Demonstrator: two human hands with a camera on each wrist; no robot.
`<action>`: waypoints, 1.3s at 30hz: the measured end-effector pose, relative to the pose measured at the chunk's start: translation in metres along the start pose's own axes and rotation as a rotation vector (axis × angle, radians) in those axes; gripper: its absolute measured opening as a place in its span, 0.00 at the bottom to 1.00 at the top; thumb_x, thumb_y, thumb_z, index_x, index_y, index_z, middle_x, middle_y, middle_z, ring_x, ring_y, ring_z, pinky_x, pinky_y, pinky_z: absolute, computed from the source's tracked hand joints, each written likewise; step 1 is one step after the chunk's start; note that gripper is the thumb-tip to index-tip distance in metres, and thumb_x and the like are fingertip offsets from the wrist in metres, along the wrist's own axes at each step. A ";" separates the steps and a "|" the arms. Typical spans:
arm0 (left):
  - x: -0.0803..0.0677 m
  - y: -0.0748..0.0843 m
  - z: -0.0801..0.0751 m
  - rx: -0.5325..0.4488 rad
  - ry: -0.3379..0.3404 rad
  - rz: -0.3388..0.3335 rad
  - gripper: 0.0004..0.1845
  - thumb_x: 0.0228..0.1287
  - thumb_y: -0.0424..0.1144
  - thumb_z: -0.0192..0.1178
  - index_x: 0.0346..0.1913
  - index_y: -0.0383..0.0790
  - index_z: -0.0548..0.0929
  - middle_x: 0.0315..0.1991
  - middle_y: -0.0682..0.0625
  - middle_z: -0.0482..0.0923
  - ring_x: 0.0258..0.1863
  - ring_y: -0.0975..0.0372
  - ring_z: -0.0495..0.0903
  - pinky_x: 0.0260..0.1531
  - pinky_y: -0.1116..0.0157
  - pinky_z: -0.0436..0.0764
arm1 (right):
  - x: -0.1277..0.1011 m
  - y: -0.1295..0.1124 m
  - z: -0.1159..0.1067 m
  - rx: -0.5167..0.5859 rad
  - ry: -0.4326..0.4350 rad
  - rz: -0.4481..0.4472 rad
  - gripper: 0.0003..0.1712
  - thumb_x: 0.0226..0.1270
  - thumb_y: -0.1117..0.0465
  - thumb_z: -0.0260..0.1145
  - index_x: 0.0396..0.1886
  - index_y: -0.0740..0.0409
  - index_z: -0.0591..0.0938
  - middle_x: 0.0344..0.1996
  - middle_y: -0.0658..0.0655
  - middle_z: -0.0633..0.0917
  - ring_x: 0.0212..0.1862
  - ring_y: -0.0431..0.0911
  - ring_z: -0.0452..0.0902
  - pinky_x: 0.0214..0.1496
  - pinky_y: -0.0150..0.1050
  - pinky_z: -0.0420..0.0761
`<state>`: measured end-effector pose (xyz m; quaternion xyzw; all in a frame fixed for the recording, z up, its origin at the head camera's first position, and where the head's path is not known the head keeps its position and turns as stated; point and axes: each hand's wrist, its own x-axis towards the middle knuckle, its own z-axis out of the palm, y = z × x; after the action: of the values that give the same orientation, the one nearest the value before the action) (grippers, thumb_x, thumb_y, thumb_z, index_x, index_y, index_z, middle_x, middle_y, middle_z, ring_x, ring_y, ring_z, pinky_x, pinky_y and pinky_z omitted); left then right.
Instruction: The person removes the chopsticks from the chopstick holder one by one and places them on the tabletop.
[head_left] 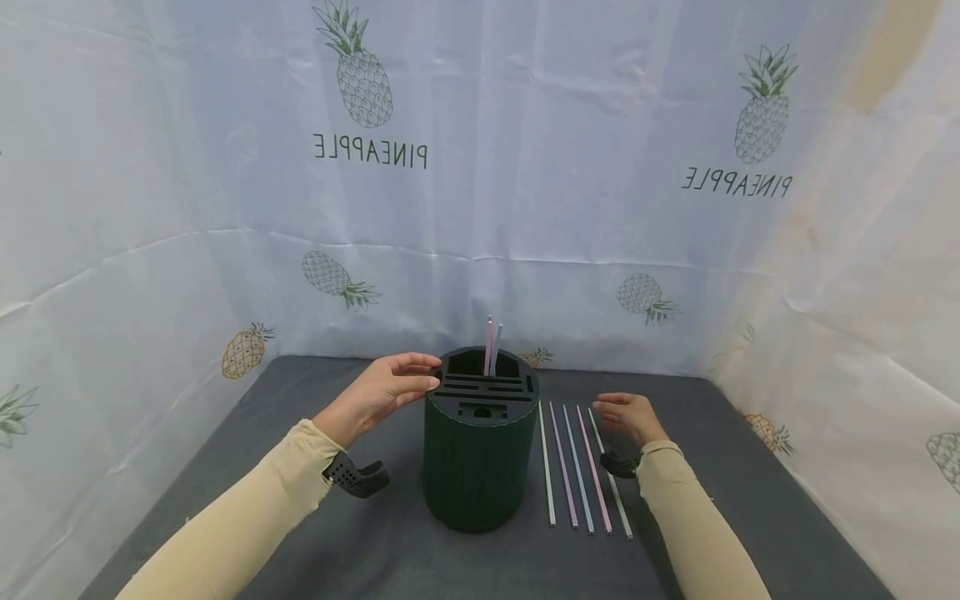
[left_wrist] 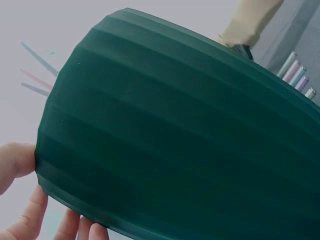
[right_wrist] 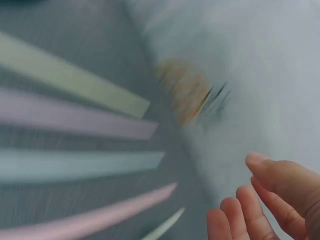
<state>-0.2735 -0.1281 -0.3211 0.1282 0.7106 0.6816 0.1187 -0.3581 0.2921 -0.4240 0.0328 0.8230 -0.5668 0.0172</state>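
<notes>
- Nearest to us, the two sleeves come into the head view, and both hands lie low over the dark table (head_left: 315, 542).
- Our right hand (head_left: 632, 417) hovers just beside the far ends of the five straws (head_left: 581, 467). Its fingers are relaxed and a little spread, and they hold nothing. The straws lie side by side to the left of these fingers, close but not touching them, as far as we can tell.
- In the right wrist view the fingertips (right_wrist: 250, 220) stand apart from the straw tips (right_wrist: 150, 160), with the pink one nearest.
- Our left hand (head_left: 382, 390) rests on the left rim of the green holder (head_left: 476, 467). Its fingers are nearly straight and touch the edge; they do not wrap around it.
- The holder stands upright just right of these fingers, between our two hands. Two straws (head_left: 490, 346) already stand in its rear compartment.
- To do this step well, we judge it best to pinch one straw only, near its end, and to keep the holder steady with the left hand.
- Farther away hangs the white cloth (head_left: 525, 125) with pineapple prints.
</notes>
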 end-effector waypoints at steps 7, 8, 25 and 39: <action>0.001 -0.001 -0.001 -0.001 -0.001 0.001 0.27 0.66 0.35 0.61 0.65 0.33 0.69 0.67 0.38 0.63 0.63 0.53 0.71 0.68 0.52 0.66 | -0.023 -0.066 0.002 0.264 -0.081 -0.165 0.35 0.70 0.57 0.63 0.71 0.66 0.63 0.63 0.62 0.71 0.56 0.40 0.77 0.63 0.39 0.76; 0.001 -0.001 -0.001 -0.004 -0.001 0.002 0.27 0.66 0.35 0.61 0.65 0.32 0.69 0.67 0.38 0.63 0.62 0.53 0.71 0.68 0.51 0.66 | -0.027 -0.076 0.004 0.308 -0.081 -0.191 0.35 0.69 0.57 0.64 0.71 0.66 0.63 0.61 0.59 0.72 0.55 0.38 0.77 0.62 0.37 0.77; 0.002 -0.003 -0.001 -0.010 0.007 0.009 0.27 0.66 0.35 0.62 0.65 0.32 0.70 0.66 0.38 0.64 0.60 0.55 0.72 0.68 0.52 0.67 | -0.077 -0.162 0.067 0.306 -0.254 -0.580 0.13 0.67 0.65 0.65 0.50 0.52 0.81 0.46 0.53 0.82 0.50 0.45 0.82 0.56 0.38 0.81; 0.001 -0.004 -0.002 -0.013 -0.004 0.019 0.27 0.66 0.34 0.62 0.65 0.32 0.69 0.67 0.38 0.62 0.62 0.53 0.71 0.68 0.51 0.66 | -0.080 -0.173 0.092 0.124 -0.298 -0.531 0.15 0.59 0.64 0.72 0.45 0.60 0.81 0.41 0.49 0.83 0.47 0.44 0.81 0.51 0.39 0.81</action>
<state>-0.2754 -0.1293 -0.3250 0.1355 0.7047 0.6870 0.1145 -0.2917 0.1418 -0.2908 -0.2659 0.7552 -0.5990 -0.0129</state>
